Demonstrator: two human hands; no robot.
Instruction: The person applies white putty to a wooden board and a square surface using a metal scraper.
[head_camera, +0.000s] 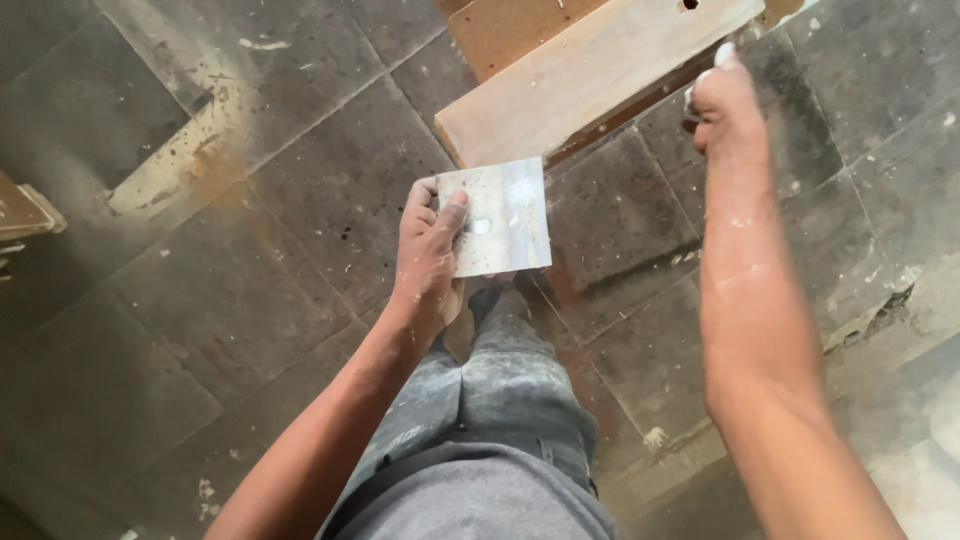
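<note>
Fingers (437, 215) pinched around square plate (505, 215)

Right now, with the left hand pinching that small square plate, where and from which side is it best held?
Best by an edge, as shown: the left hand comes from the left side of the square plate, thumb on the face, fingers behind. The plate is thin and flat, so a pinch across its thickness probably holds it steadiest. The right hand is at the wooden board.
</note>
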